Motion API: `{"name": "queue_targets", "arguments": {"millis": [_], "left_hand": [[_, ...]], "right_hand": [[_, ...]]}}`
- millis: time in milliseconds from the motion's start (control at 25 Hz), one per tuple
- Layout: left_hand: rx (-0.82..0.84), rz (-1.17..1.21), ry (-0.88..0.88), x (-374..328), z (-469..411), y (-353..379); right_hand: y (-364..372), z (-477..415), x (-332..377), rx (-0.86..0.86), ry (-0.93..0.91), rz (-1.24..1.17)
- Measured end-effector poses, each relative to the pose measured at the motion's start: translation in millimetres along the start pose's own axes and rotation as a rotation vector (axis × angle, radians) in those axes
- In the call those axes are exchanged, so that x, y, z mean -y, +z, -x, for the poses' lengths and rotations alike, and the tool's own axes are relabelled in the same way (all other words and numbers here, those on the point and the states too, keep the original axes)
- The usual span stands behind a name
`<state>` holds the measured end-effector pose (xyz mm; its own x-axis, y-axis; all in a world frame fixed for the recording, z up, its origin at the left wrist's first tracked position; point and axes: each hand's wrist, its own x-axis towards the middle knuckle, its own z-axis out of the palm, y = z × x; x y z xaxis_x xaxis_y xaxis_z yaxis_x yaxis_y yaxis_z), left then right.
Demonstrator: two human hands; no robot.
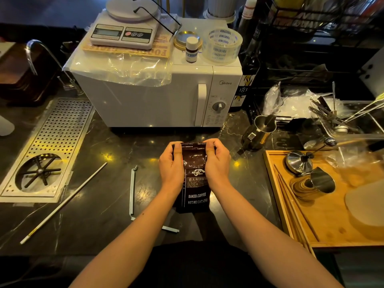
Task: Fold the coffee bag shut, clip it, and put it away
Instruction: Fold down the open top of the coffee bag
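Dark-brown foil coffee bag is pinched at its top corners by the left hand and right hand, just before the microwave, while the pale bag clip lies lengthwise beside the bag, nearer the left hand.

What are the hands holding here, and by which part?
Both hands, left and right, hold the coffee bag by its folded-over top, one at each upper corner, thumbs on the front. The clip lies unheld on the counter.
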<state>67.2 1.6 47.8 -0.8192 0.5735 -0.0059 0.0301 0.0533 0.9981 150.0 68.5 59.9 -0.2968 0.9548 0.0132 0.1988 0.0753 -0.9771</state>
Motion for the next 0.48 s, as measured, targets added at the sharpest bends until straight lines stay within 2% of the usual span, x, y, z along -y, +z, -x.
{"name": "queue_targets", "arguments": {"millis": [240, 480], "left_hand": [[0.038, 0.050, 0.003, -1.4, 2.1, -3.2], [0.059, 0.124, -0.039, -4.2, -2.2, -3.0]], "right_hand": [[0.1, 6.2, -3.9, -0.019, -0.064, 0.009], [-6.9, 6.8, -0.2, 0.068, -0.108, -0.078]]}}
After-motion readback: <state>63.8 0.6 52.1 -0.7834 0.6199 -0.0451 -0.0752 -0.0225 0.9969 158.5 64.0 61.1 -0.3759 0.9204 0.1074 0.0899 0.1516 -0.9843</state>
